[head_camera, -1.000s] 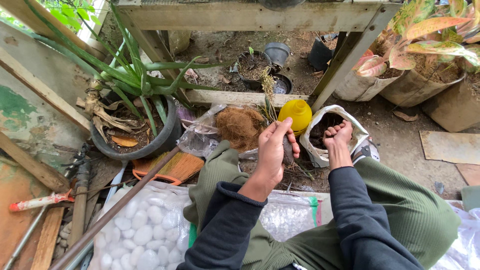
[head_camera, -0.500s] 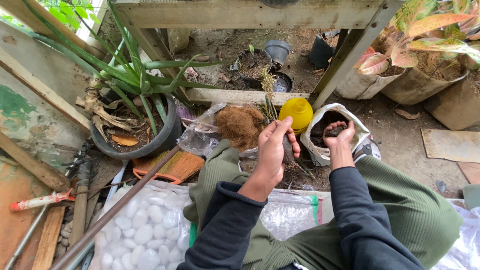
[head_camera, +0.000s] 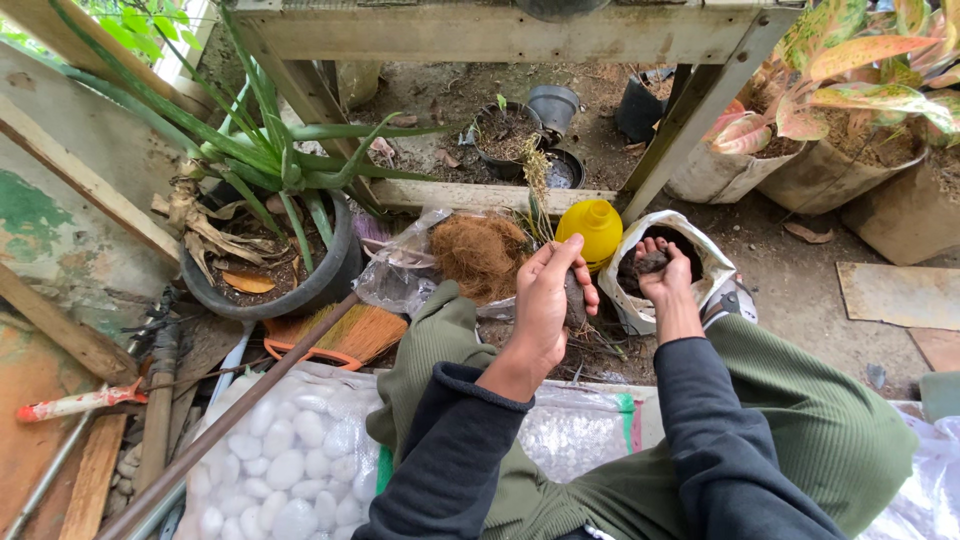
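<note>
My left hand (head_camera: 548, 300) is closed around a small dark pot (head_camera: 575, 297) from which a thin, dry-looking plant stem (head_camera: 538, 185) stands up. My right hand (head_camera: 664, 275) reaches into a white plastic bag (head_camera: 706, 258) of dark soil and cups a clump of that soil (head_camera: 650, 262). A yellow bottle (head_camera: 591, 230) stands between the two hands, just behind them. A brown mass of coconut fibre (head_camera: 480, 252) lies in a clear bag to the left of my left hand. My green trouser legs fill the foreground.
A large black pot with a long-leaved green plant (head_camera: 275, 255) stands at the left, an orange broom (head_camera: 340, 335) in front of it. A bag of white pebbles (head_camera: 270, 465) lies at lower left. Small black pots (head_camera: 525, 135) and potted pink-leaved plants (head_camera: 830, 110) stand behind a wooden frame (head_camera: 690, 110).
My right hand has sunk a little deeper into the soil bag and closed around a clump of soil. The left hand with the pot has stayed in place.
</note>
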